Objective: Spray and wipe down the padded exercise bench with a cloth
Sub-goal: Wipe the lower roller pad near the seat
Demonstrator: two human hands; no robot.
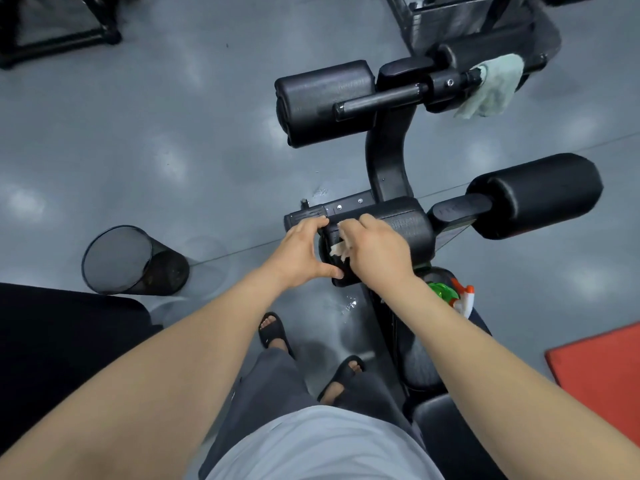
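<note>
The black padded bench [408, 226] runs from the lower right up to its leg rollers. My left hand [299, 252] grips the left end of the near pad, fingers on top and thumb under its front edge. My right hand [375, 249] presses a small pale crumpled wipe [341, 249] onto the same pad. A green and orange spray bottle [453, 297] lies on the bench seat just behind my right forearm. A light green cloth [491, 88] hangs over the far right roller bar.
A black mesh waste bin [128, 261] stands on the grey floor to the left. Wet drops [348, 304] sit on the floor below the pad. A red mat [602, 372] lies at the right edge. Black frames [59, 32] stand at the back left.
</note>
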